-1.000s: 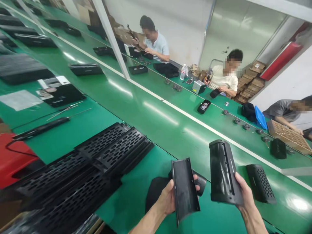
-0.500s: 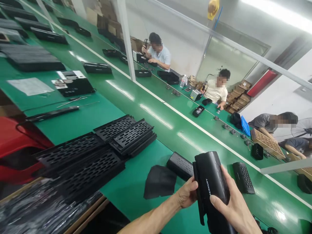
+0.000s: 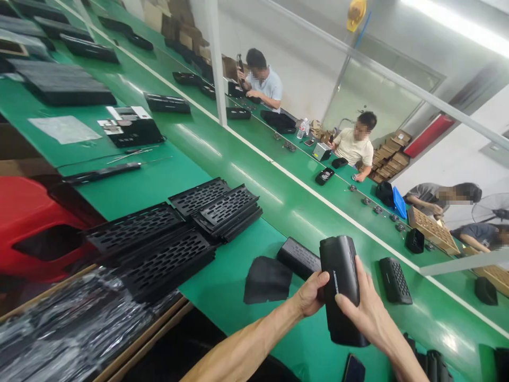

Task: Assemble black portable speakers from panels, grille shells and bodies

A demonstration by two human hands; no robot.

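Note:
A black speaker-like casing (image 3: 342, 313) with small pale lettering is held up between both hands at the lower right. My left hand (image 3: 313, 293) grips its left edge, thumb on the front. Around its right side wraps my right hand (image 3: 368, 305), the thumb pressed on the front face. Behind the casing, a perforated black housing (image 3: 298, 257) lies on the green table (image 3: 226, 273), beside a flat black sheet (image 3: 267, 279). Another perforated housing (image 3: 396, 280) rests to the right on the green surface. The underside of the held casing is hidden.
Stacked perforated black panels (image 3: 159, 260) cover the table at centre left. An open carton (image 3: 79, 323) of plastic-wrapped parts and a red stool (image 3: 35, 228) are at the left. A phone (image 3: 353, 369) lies near the bottom. Several people work across the line, behind a white post (image 3: 217, 63).
The casing has turned in my hands and now looks closed along its left side, where a separate edge stuck out before. The camera view has shifted slightly, bringing the phone into sight.

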